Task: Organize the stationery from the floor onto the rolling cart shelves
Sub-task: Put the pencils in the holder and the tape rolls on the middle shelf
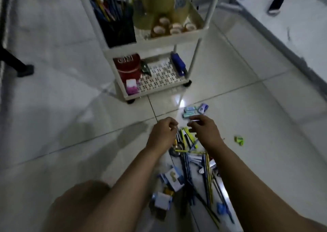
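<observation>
Stationery (192,168) lies in a loose heap on the floor (70,125), between the person's forearms: pencils and pens crossed over each other, small boxes, a metal piece near the left wrist. A second small cluster, erasers (192,111), sits just beyond the right hand; one green bit (238,140) lies well apart to the right. Cart (152,42) stands beyond the heap, near it.

Left hand (163,134): fingers curled, seemingly pinching something thin; blur hides what. Right hand (203,131): fingers curled loosely over the heap's far end; cannot tell whether they hold anything.

Cart's lower shelf carries a red tin (127,67), pink block (131,86) at its front left corner, blue stapler (178,63) along the right edge. Upper shelf: black holder (117,28) with pencils, tape rolls (169,27).

Risks, as judged:
- Pencils interlock; lifting one may drag or scatter others.
- Dim light and clutter: small items easily missed, especially the green stray.
- Cart is on castors; a push while loading could roll it away.
- Tall holder may tip if pencils go in off-centre.
</observation>
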